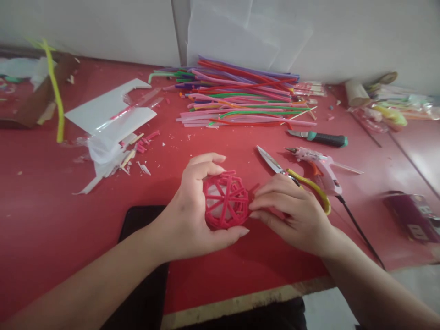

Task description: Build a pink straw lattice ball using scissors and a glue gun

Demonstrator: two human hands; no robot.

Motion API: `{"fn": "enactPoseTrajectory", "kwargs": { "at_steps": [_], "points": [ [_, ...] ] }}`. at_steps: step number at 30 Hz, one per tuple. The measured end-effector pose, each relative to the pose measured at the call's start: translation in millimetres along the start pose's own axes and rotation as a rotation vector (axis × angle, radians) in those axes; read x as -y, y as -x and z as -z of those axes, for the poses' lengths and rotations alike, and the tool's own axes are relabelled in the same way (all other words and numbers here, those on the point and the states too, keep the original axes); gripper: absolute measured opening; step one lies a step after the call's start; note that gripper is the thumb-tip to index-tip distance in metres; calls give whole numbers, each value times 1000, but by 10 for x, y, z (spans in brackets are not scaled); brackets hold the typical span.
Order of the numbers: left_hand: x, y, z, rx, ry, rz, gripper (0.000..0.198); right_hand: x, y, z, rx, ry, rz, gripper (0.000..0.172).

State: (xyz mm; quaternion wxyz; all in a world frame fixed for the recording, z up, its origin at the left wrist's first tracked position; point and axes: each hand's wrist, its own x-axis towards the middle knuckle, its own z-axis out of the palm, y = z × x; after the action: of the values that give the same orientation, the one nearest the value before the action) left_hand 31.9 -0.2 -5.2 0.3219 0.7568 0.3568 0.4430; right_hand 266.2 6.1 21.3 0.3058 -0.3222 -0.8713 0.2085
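Observation:
A small round openwork piece [227, 200] made of dark pink strips, with spokes meeting at its centre, is held above the red table. My left hand [197, 208] wraps round its left side, fingers above and thumb below. At its right edge my right hand [292, 213] pinches with thumb and fingertips near a short pink strip end; whether the strip is between the fingers is unclear. Just behind my right hand lie scissors [271, 161] with yellow handles, partly hidden. A pink glue gun [321, 169] rests to their right.
A pile of coloured strips [240, 94] lies at the back of the red table [213, 284]. A green-black knife [326, 139] is behind the glue gun. White sheet scraps [110, 110] lie left, a black flat object [144, 275] under my left arm, a purple box [409, 215] right.

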Motion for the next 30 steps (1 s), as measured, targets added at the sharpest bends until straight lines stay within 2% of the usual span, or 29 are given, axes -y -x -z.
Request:
{"fn": "enactPoseTrajectory", "kwargs": {
  "at_steps": [3,12,21,30],
  "points": [
    [8,-11,-4,-33,-22,-16,88,3,0,-7,4,1,4,4],
    [-23,-38,31,9,-91,-90,88,5,3,-10,-28,0,19,7],
    [-50,-78,27,-2,-257,-151,72,49,-18,6,-36,-18,47,5],
    [-26,-61,33,14,-296,-115,65,24,-5,-5,-10,14,17,5]
  ]
}}
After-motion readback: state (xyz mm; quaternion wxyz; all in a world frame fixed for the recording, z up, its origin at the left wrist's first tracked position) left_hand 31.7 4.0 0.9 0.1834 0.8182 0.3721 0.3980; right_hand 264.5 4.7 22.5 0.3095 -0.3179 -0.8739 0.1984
